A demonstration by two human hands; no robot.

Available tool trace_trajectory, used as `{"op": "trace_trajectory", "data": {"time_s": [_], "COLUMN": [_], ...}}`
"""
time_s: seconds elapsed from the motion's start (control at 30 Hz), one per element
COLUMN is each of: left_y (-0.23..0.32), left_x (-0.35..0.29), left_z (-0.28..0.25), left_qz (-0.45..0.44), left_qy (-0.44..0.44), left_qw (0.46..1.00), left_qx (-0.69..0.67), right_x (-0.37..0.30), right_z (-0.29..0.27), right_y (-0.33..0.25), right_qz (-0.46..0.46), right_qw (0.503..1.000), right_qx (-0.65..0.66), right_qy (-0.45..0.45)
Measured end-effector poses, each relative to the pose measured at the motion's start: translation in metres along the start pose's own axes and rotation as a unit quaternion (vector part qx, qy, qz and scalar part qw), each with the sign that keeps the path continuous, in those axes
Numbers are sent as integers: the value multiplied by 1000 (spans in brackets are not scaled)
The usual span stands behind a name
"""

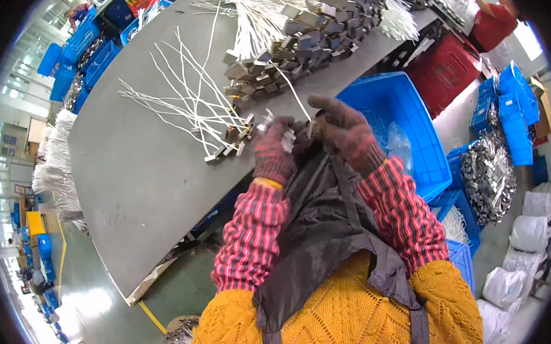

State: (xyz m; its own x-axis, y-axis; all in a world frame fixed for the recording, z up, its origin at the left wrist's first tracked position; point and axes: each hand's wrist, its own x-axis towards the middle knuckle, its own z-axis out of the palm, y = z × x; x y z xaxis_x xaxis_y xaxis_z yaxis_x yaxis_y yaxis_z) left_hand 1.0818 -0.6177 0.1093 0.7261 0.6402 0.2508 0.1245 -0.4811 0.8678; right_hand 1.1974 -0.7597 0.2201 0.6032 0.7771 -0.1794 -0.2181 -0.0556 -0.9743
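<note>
Both my hands wear dark knitted gloves and meet over my lap at the table's edge. My left hand (275, 148) is closed round several small silvery pieces (289, 136), whose exact kind I cannot make out. Opposite it, my right hand (350, 132) pinches a small dark block (311, 129) with a white wire (295, 93) running up from it. Left of my hands lies a loose group of small blocks (231, 140) with long white wires (181, 99). Beyond, a large heap of grey metal-cased blocks (318, 36) is piled up with its white wires.
The grey tabletop (145, 191) curves away to the left. Close by my right arm stands a blue crate (413, 127) with clear plastic in it. Red bins (448, 72) and crates of metal parts (489, 176) are farther right. White wire bundles (57, 165) hang at the table's left edge.
</note>
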Motion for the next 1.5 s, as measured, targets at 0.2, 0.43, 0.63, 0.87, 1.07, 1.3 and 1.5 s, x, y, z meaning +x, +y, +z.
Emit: {"op": "trace_trajectory", "data": {"time_s": [0.2,0.43,0.63,0.87,1.07,1.3,1.5], "left_y": [63,77,54,55,43,33,33], "left_x": [43,24,37,36,24,23,18], "left_z": [67,61,20,-8,-14,-48,-51], "left_qz": [-214,-292,-230,-206,-196,-209,-216], "left_qy": [12,123,177,209,142,175,186], "left_qw": [810,703,736,759,782,782,766], "left_qx": [-545,-637,-612,-581,-574,-561,-576], "right_x": [-152,-339,-380,-361,-337,-301,-298], "right_z": [-103,-305,-344,-339,-340,-330,-322], "right_y": [71,227,257,258,277,266,257], "right_qz": [16,206,258,290,272,296,330], "right_qw": [991,878,872,862,871,863,844], "right_qx": [-76,-280,-198,-201,-208,-241,-265], "right_qy": [109,329,366,364,353,331,331]}}
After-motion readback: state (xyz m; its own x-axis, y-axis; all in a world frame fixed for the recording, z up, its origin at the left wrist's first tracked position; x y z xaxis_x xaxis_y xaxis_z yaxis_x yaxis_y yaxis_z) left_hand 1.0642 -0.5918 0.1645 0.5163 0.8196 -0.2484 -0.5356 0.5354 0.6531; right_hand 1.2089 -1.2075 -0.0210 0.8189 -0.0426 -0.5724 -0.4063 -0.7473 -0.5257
